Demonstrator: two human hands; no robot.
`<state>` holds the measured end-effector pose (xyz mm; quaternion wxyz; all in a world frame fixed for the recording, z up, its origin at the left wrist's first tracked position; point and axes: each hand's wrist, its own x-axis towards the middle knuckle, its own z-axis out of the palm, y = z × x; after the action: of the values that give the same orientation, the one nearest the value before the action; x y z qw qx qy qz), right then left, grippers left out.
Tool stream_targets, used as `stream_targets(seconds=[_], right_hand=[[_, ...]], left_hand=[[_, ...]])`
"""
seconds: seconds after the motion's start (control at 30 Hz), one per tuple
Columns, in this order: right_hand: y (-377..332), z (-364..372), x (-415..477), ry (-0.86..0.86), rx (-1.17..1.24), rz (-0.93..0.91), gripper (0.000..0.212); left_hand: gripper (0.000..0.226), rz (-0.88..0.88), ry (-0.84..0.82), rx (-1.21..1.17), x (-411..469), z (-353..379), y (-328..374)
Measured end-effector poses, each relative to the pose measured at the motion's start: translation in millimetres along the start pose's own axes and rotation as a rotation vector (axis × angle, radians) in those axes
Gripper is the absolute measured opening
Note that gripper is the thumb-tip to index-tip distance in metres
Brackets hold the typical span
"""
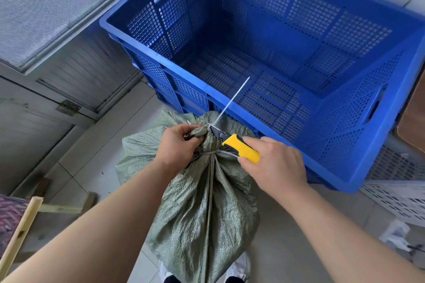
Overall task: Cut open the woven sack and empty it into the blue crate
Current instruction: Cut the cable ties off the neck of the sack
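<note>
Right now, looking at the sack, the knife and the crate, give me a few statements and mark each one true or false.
1. The right hand holds a yellow-handled knife. True.
2. The blue crate is already full. False: its slatted bottom shows bare.
3. The left hand grips the gathered neck of the green woven sack. True.
4. The sack lies inside the crate. False: it stands on the floor in front of it.
5. A white zip tie sticks up from the neck. True.
</note>
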<state>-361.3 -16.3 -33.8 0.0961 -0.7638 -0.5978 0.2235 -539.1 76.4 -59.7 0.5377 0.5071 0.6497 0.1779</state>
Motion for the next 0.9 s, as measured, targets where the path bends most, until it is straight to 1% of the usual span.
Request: stream_targets(seconds=[0.1, 0.2, 0.33, 0.37, 0.43, 0.6, 0.73, 0.9], right_hand=[[0.4, 5.7, -15.7, 0.064, 0.071, 0.045, 0.046], [0.5, 10.5, -21.3, 0.083, 0.105, 0.103, 0.046], [-10.5, 16.5, -7.0, 0.073, 0.027, 0.061, 0.048], [-13.1, 18.2, -6.3, 0.077, 0.024, 0.054, 0.049], [-13.6, 19.5, -12.1, 0.101, 0.032, 0.051, 0.049], [-6.8, 22.4, -28.8, 0.224, 0.033, 0.067, 0.045], [-10.0, 25.8, -32.2, 0.238, 0.014, 0.078, 0.044], [-8.9, 29.1, -34.3, 0.255, 0.005, 0.094, 0.044]], left_hand=[[0.021, 0.015, 0.016, 0.035, 1.0, 1.2, 2.0], [0.023, 0.042, 0.034, 0.089, -2.1, 8.6, 4.1], [0.014, -0.048, 0.060, -0.036, -4.7, 8.4, -1.7], [0.016, -0.061, 0.068, -0.059, -4.8, 6.5, -2.7], [0.022, -0.059, 0.068, -0.046, -2.4, 5.0, -3.2], [0.021, -0.014, 0.071, 0.037, 2.1, 7.5, 5.3], [0.019, -0.034, 0.077, 0.008, -1.5, 8.4, 4.0], [0.018, 0.008, 0.070, 0.030, -0.9, 7.6, 0.0]])
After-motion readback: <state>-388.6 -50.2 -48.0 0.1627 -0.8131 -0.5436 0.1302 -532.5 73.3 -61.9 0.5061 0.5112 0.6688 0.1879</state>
